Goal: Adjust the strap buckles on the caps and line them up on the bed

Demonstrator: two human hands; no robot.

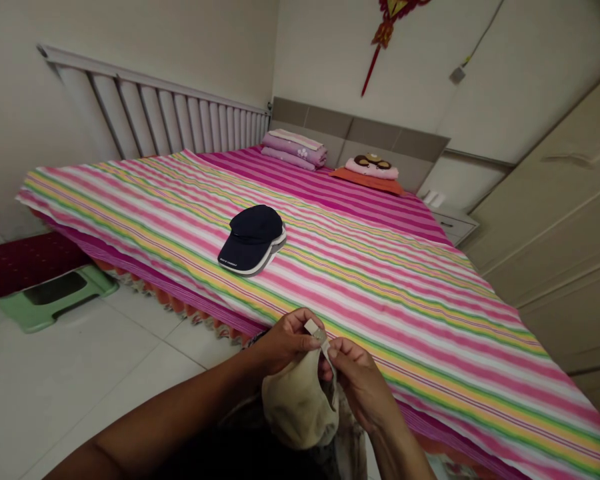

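Observation:
A beige cap (300,403) hangs between my hands, its crown low and its strap (325,341) uppermost. My left hand (297,337) pinches one side of the strap near its buckle, and a short strap end sticks up past the fingers. On the other side, my right hand (353,370) grips the strap with thumb and fingers. Beyond them, a navy cap (255,233) with a white-edged brim lies on the striped bedsheet (395,327), apart from both hands.
Folded purple bedding (295,150) and a pink folded item (373,168) rest by the headboard (350,133). A green stool (55,300) stands on the tiled floor at left. A white bedside cabinet (453,223) and a wardrobe (555,220) are on the right.

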